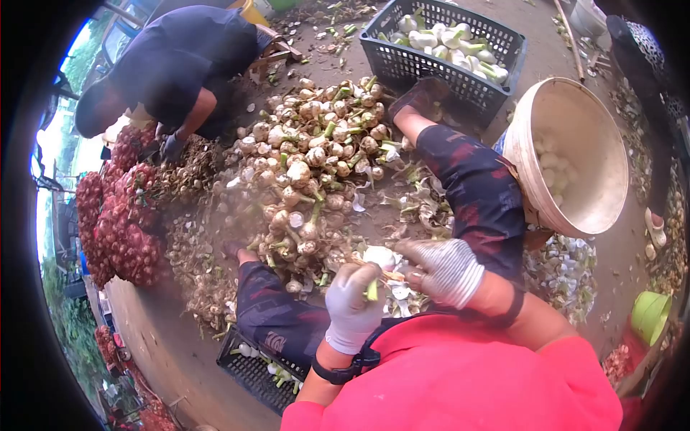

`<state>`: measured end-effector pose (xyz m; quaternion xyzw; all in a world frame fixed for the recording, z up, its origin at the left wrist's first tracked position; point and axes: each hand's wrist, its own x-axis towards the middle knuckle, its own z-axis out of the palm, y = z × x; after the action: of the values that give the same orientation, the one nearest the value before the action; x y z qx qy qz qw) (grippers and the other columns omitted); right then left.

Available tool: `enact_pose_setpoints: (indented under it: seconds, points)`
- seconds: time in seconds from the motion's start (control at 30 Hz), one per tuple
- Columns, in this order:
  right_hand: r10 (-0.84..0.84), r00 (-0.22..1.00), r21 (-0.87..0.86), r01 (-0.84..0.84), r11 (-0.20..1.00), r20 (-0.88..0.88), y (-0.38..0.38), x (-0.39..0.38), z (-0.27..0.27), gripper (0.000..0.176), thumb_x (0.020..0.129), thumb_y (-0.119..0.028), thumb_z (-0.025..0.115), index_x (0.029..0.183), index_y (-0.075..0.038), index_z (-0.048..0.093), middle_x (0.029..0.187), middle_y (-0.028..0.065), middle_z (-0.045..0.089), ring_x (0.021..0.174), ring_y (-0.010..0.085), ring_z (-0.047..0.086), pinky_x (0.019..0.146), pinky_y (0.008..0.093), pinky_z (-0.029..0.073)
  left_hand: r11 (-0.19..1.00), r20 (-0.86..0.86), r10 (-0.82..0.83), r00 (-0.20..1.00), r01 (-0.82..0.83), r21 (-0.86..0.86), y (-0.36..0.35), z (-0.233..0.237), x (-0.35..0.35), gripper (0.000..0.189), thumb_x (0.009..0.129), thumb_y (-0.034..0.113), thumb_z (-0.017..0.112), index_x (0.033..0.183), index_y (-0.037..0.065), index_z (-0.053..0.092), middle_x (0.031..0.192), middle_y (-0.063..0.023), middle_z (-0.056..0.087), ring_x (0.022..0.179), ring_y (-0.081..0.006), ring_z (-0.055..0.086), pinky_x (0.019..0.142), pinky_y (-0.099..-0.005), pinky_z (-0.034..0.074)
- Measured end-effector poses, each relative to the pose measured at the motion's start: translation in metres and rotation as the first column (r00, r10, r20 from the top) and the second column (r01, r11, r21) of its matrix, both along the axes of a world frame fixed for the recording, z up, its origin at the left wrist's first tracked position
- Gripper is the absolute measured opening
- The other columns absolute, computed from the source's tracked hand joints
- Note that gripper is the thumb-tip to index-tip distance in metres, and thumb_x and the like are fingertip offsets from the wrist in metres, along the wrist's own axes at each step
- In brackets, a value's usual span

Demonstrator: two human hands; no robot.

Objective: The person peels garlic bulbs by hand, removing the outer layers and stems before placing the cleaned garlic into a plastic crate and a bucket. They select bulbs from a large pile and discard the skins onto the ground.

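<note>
In the head view, my left hand (353, 298), in a pale glove, is closed with a green garlic stem (371, 290) poking out of its grip. Right beside its fingers shows a white, peeled garlic bulb (379, 256). My right hand (447, 273), in a striped glove, is closed next to the bulb; a thin brownish strip lies between the two hands, and what the right fingers hold is not clear. Beyond my hands spreads a big pile of unpeeled garlic (309, 154) with soil on it, between my legs.
A black crate (442, 61) of white garlic stands ahead; another crate (259, 373) sits by my left leg. To the right is a large bucket (568, 158) with garlic inside. At upper left a person (180, 65) bends near red net sacks (118, 215). A green bucket (650, 317) lies tilted.
</note>
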<state>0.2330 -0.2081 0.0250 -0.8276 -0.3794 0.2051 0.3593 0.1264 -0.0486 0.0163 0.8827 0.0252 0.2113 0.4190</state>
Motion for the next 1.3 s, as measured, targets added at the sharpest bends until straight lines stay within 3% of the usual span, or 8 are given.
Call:
enact_pose_setpoints:
  seconds: [0.37, 0.57, 0.7, 0.83, 0.87, 1.07, 1.23, 1.3]
  points:
    - [0.037, 0.990, -0.148, -0.016, 0.989, 0.139, 0.004, -0.021, -0.032, 0.021, 0.076, -0.027, 0.061, 0.080, -0.007, 0.057, 0.066, 0.0142, 0.061, 0.064, 0.0309, 0.063, 0.056, 0.0413, 0.049, 0.911, -0.148, -0.311, 0.939, 0.339, 0.236, 0.005, -0.003, -0.002, 0.034, 0.054, -0.001, 0.064, 0.087, 0.006, 0.059, 0.080, -0.0110, 0.057, 0.071, -0.0305, 0.058, 0.061, -0.0375, 0.048]
    - [-0.211, 0.970, -0.129, 0.227, 0.965, 0.124, -0.011, 0.006, -0.057, 0.018, 0.075, -0.026, 0.060, 0.075, -0.008, 0.061, 0.069, 0.0161, 0.062, 0.066, 0.0350, 0.062, 0.061, 0.0444, 0.049, 0.909, -0.105, -0.169, 0.980, 0.114, -0.401, 0.015, 0.007, -0.023, 0.023, 0.065, -0.011, 0.054, 0.081, 0.005, 0.057, 0.083, -0.0088, 0.053, 0.073, -0.0214, 0.058, 0.062, -0.0347, 0.048]
    - [0.171, 0.976, -0.438, -0.215, 0.873, -0.138, -0.020, 0.007, -0.016, 0.024, 0.079, -0.024, 0.058, 0.095, -0.007, 0.061, 0.075, 0.0168, 0.064, 0.071, 0.0344, 0.063, 0.062, 0.0436, 0.049, 0.439, -0.128, -0.082, 0.988, -0.080, -0.895, 0.017, 0.004, -0.027, 0.019, 0.067, -0.013, 0.050, 0.078, 0.001, 0.053, 0.085, -0.0066, 0.049, 0.077, -0.0141, 0.052, 0.068, -0.0240, 0.046]
    - [0.056, 0.923, 0.122, -0.010, 0.992, -0.382, -0.018, -0.004, 0.014, 0.029, 0.083, -0.029, 0.058, 0.104, -0.008, 0.060, 0.079, 0.0144, 0.065, 0.074, 0.0322, 0.065, 0.065, 0.0406, 0.051, 0.416, -0.123, -0.078, 0.989, -0.079, -0.906, 0.014, -0.008, -0.027, 0.018, 0.067, -0.012, 0.051, 0.079, 0.002, 0.054, 0.086, -0.0076, 0.050, 0.075, -0.0139, 0.051, 0.067, -0.0250, 0.046]
    - [0.033, 0.895, 0.052, -0.011, 0.999, -0.445, -0.014, -0.006, 0.022, 0.030, 0.081, -0.029, 0.060, 0.102, -0.007, 0.060, 0.082, 0.0143, 0.066, 0.075, 0.0315, 0.065, 0.067, 0.0397, 0.051, 0.629, -0.143, -0.098, 0.985, -0.050, -0.776, 0.011, 0.003, -0.023, 0.019, 0.066, -0.011, 0.051, 0.079, 0.003, 0.054, 0.085, -0.0080, 0.051, 0.074, -0.0150, 0.051, 0.069, -0.0260, 0.045]
    - [0.018, 0.998, -0.100, -0.011, 0.995, 0.067, 0.004, -0.018, -0.017, 0.020, 0.076, -0.021, 0.063, 0.091, -0.007, 0.060, 0.073, 0.0144, 0.062, 0.069, 0.0328, 0.063, 0.060, 0.0424, 0.049, 0.947, -0.115, -0.145, 0.983, 0.105, -0.304, 0.009, 0.006, -0.020, 0.022, 0.062, -0.012, 0.048, 0.073, 0.005, 0.057, 0.077, -0.0089, 0.054, 0.074, -0.0208, 0.053, 0.068, -0.0291, 0.043]
    - [-0.027, 0.999, -0.432, 0.008, 0.902, -0.036, -0.011, 0.004, -0.063, 0.019, 0.074, -0.018, 0.060, 0.089, -0.007, 0.060, 0.084, 0.0162, 0.064, 0.081, 0.0338, 0.063, 0.072, 0.0427, 0.051, 0.832, -0.081, -0.078, 0.994, 0.020, -0.555, 0.016, -0.001, -0.024, 0.014, 0.062, -0.007, 0.048, 0.070, 0.003, 0.052, 0.077, -0.0068, 0.048, 0.072, -0.0160, 0.047, 0.067, -0.0266, 0.041]
    - [0.093, 0.980, -0.206, -0.056, 0.977, 0.178, -0.017, -0.007, -0.052, 0.020, 0.074, -0.020, 0.061, 0.091, -0.008, 0.062, 0.089, 0.0139, 0.064, 0.089, 0.0326, 0.062, 0.078, 0.0413, 0.050, 0.494, -0.220, -0.087, 0.972, -0.150, -0.857, 0.017, -0.004, -0.028, 0.009, 0.061, -0.003, 0.047, 0.069, 0.002, 0.048, 0.077, -0.0068, 0.046, 0.072, -0.0163, 0.048, 0.062, -0.0273, 0.044]
